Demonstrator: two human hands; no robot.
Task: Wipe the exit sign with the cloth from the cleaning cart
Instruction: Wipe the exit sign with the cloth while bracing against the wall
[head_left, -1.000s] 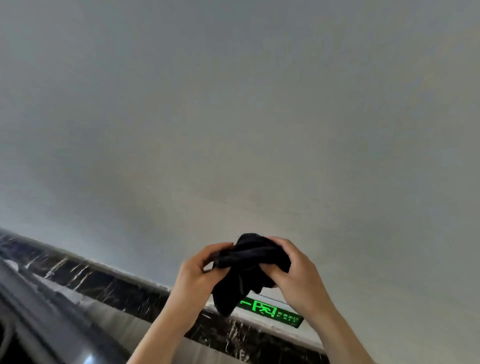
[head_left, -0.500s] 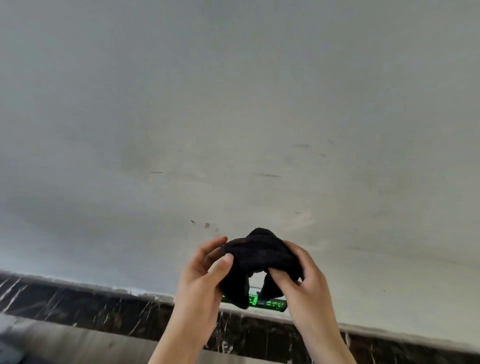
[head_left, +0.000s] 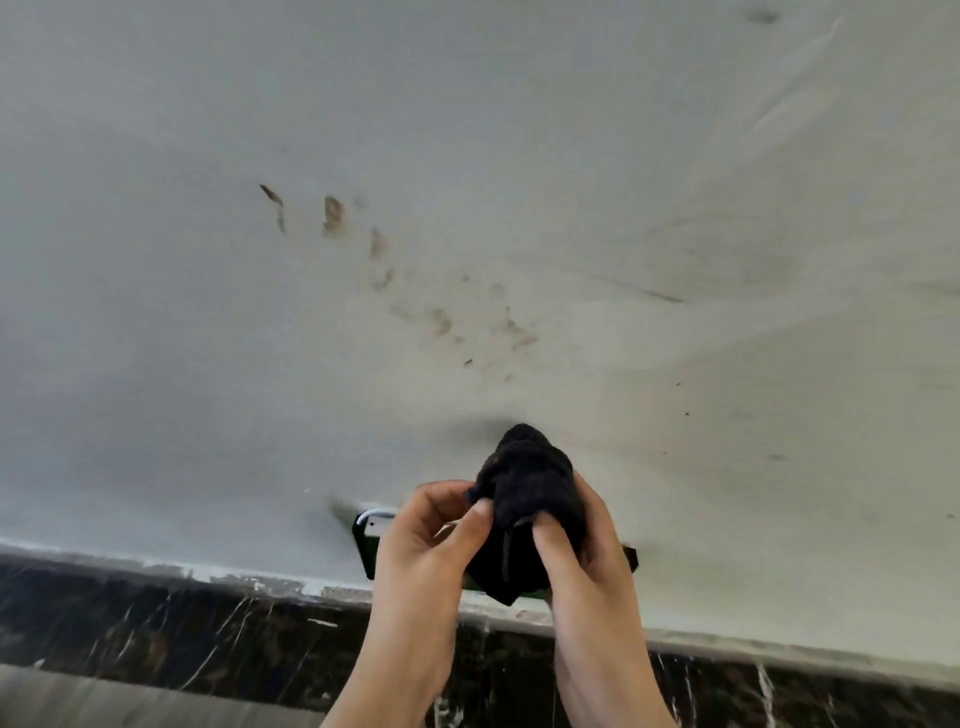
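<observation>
A bunched black cloth (head_left: 530, 499) sits between both hands, low in the middle of the head view. My left hand (head_left: 426, 551) pinches its left edge with thumb and fingers. My right hand (head_left: 582, 561) grips its right side, fingers closed into the fabric. Behind the hands and cloth, low on the wall, is the exit sign (head_left: 366, 540). Only its dark left end with a white strip and a small dark right corner show; its green face is almost wholly hidden.
A pale grey wall (head_left: 467, 156) fills most of the view, with brownish smudges (head_left: 332, 213) above the sign. A black marble skirting (head_left: 182, 639) with white veins runs along the bottom, and a grey floor strip (head_left: 104, 696) lies at lower left.
The view has closed in on the wall and the sign looks larger. Both hands with the cloth have stayed in front of the sign, now covering nearly all of its green face.
</observation>
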